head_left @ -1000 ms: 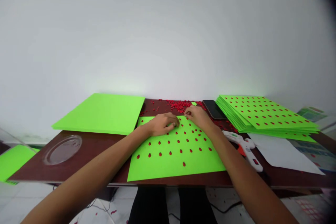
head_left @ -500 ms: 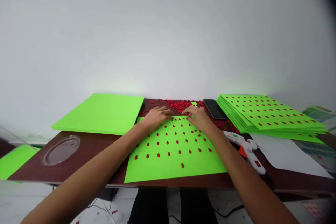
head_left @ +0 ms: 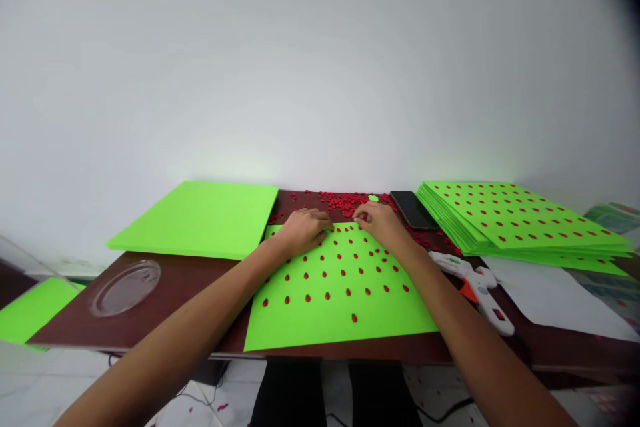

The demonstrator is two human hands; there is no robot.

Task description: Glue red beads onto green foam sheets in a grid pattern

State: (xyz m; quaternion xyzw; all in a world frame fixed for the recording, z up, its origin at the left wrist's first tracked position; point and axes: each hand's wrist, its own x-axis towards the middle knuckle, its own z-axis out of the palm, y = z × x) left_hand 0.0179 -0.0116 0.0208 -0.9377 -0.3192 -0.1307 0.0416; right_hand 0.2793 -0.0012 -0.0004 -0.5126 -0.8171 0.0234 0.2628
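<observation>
A bright green sheet, dotted with rows of small dark red pieces, lies before me on the brown table. My left hand rests over its far left part, fingers curled down and pressed together; whatever is under them is hidden. At the far edge, my right hand has thumb and forefinger pinched together, and anything between them is too small to make out. Just beyond both hands spreads a heap of loose red pieces. A small light-green scalloped piece is by the right hand's knuckles.
Plain green sheets are stacked left, above a clear plastic lid. On the right are a black phone, a stack of dotted green sheets, a white glue gun and white paper. The wall borders the table.
The view has shifted slightly, so everything sits a little further right. My left fingers have curled in more, and my right thumb and forefinger have come together and lifted a little.
</observation>
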